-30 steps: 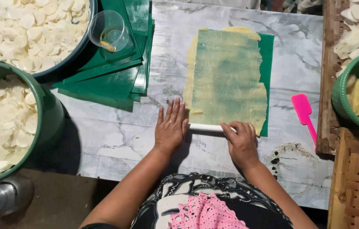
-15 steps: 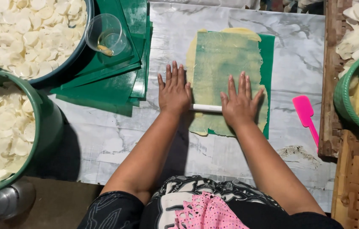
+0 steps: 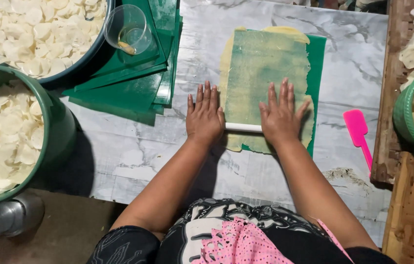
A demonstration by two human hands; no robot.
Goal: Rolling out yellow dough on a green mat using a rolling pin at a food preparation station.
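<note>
My left hand [image 3: 205,117] and right hand [image 3: 281,117] lie flat, nothing clenched, on the white roller [image 3: 243,127]. It has travelled toward twelve o'clock up the dough sheet [image 3: 261,63] on the desk [image 3: 133,142], thinning it further.

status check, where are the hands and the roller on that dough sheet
Left hand and right hand flat, palms pressing white roller. Roller lies across thin yellow dough on green sheet, near its lower end. Pink spatula off to the right, clear.
</note>
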